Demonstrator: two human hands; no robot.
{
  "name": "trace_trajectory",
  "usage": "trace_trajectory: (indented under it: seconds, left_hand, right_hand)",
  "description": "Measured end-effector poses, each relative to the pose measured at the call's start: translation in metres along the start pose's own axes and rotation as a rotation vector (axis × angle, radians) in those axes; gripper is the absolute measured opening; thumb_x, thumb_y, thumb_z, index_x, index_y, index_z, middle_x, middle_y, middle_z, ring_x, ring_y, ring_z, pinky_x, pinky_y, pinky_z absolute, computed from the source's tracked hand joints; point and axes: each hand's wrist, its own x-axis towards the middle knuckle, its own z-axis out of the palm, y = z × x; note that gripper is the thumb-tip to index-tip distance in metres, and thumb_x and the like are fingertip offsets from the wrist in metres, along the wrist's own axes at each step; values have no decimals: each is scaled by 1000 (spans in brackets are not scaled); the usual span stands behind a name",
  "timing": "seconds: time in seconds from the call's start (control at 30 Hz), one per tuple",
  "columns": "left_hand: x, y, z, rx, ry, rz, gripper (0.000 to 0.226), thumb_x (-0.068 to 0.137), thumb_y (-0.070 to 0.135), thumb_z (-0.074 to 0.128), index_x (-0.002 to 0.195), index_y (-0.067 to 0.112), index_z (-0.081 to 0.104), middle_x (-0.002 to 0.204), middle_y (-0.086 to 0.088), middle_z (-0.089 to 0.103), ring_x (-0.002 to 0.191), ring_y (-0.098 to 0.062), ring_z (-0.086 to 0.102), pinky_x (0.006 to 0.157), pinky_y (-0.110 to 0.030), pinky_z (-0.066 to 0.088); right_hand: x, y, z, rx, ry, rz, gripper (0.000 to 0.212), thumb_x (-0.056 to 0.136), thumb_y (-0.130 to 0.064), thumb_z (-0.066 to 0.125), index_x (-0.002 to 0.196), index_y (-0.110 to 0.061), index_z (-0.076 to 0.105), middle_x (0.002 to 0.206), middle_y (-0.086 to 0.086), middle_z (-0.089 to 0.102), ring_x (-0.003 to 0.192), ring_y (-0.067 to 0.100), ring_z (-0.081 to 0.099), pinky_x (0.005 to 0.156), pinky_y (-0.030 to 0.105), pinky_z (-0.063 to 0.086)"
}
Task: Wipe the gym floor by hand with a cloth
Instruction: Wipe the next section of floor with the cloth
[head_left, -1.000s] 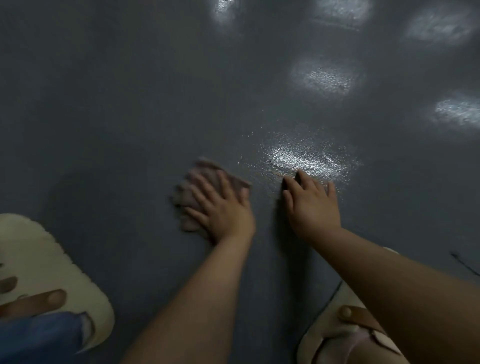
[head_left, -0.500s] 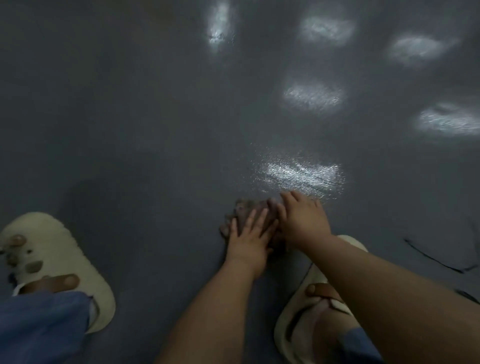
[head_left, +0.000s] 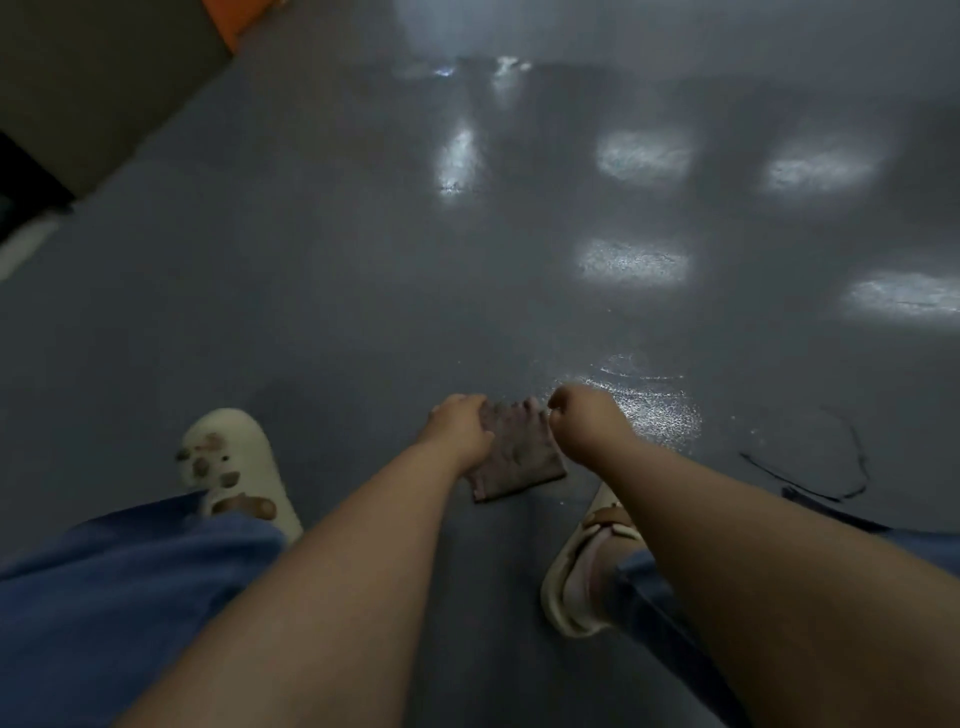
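A small brownish-grey cloth (head_left: 517, 460) hangs spread between my two hands just above the dark grey gym floor (head_left: 337, 291). My left hand (head_left: 460, 426) grips its upper left edge with curled fingers. My right hand (head_left: 584, 423) pinches its upper right corner, fingers curled. The cloth's lower edge hangs free near the floor. A wet, shiny patch (head_left: 644, 402) lies on the floor just right of my right hand.
My feet in cream sandals stand on the floor, the left sandal (head_left: 234, 462) left of the cloth, the right sandal (head_left: 582, 566) below it. Blue trouser legs (head_left: 119, 587) fill the bottom left. A black scuff mark (head_left: 826, 478) curves at right. A wall base with an orange object (head_left: 234, 15) stands top left.
Both hands lay flat on the floor a second ago, the left pressing the cloth. They came together, took hold of the cloth and lifted it; the view rose and widened.
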Motion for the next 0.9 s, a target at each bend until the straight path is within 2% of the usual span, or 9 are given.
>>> trace_trajectory:
  seconds: [0.27, 0.53, 0.73, 0.9]
  left_hand:
    - [-21, 8, -28, -50, 35, 72, 50, 95, 18, 54, 142, 11, 40, 149, -13, 33, 137, -30, 31, 111, -34, 30]
    - [-8, 1, 2, -159, -20, 24, 43, 92, 16, 56, 133, 8, 49, 138, -16, 46, 125, -33, 46, 103, -36, 40]
    - [31, 16, 45, -148, -38, -29, 44, 93, 21, 54, 136, 14, 47, 137, -15, 47, 126, -33, 45, 104, -40, 38]
    - [71, 35, 79, -102, -50, -43, 52, 96, 20, 50, 145, 13, 33, 139, -17, 43, 130, -32, 40, 107, -36, 34]
  right_hand:
    - [-18, -18, -5, 48, 58, 82, 31, 97, -17, 43, 119, -5, 61, 123, 17, 60, 113, 32, 54, 90, 32, 42]
    - [-26, -11, 15, 9, 62, 151, 31, 95, -12, 42, 115, -6, 64, 119, 16, 64, 111, 31, 57, 90, 32, 44]
    - [-9, 19, 43, -8, -48, 141, 27, 94, -11, 44, 107, -3, 65, 112, 19, 65, 105, 32, 59, 78, 29, 43]
    - [29, 63, 51, 22, -90, 219, 32, 95, -13, 45, 124, -9, 58, 126, 15, 59, 118, 28, 53, 92, 29, 41]
